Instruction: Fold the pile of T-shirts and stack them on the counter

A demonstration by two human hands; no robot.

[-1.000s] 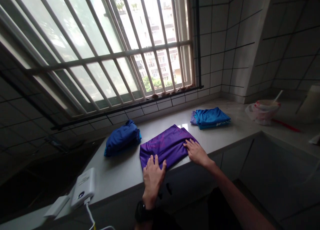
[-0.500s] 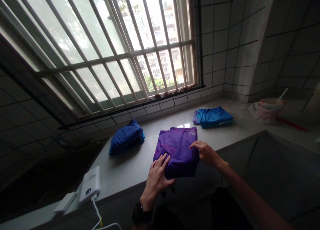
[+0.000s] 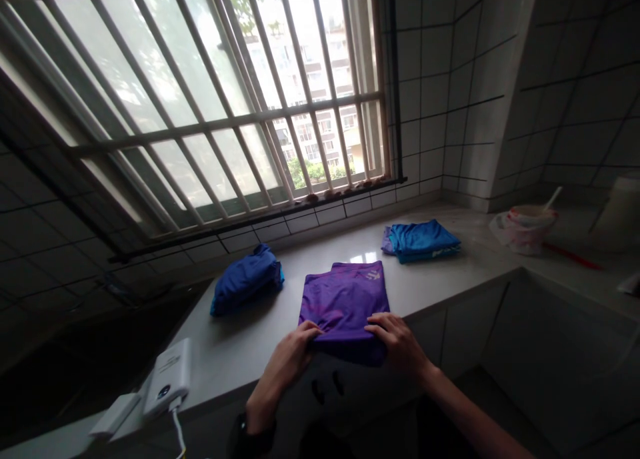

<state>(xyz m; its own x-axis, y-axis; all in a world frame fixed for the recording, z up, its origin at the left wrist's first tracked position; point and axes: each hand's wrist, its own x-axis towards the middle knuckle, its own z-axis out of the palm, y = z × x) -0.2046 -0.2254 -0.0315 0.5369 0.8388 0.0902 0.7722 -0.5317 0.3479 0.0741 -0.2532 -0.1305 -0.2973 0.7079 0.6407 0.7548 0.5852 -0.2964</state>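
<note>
A purple garment (image 3: 345, 302) with a pale print near its top right corner lies folded on the counter (image 3: 220, 362), its near end reaching past the front edge. My left hand (image 3: 295, 349) pinches its near left side. Fingers of my right hand (image 3: 395, 339) grip the near right side, and the fabric sags a little between the two hands. To the left sits a bundled dark blue garment (image 3: 247, 279) with lighter blue at its edge. Folded blue clothing (image 3: 425, 238) rests behind and to the right, with a lilac piece at its left end.
A white power bank (image 3: 169, 378) with a cable stands at the counter's left end, beside a small white block (image 3: 116, 414). At the right are a pinkish tub (image 3: 530, 229) with a white handle sticking out and a red strip (image 3: 573, 256). A barred window (image 3: 260, 116) rises behind.
My right hand has moved down from the garment's right side to its near right corner. My left hand has gone from lying flat on the cloth to pinching its near left edge.
</note>
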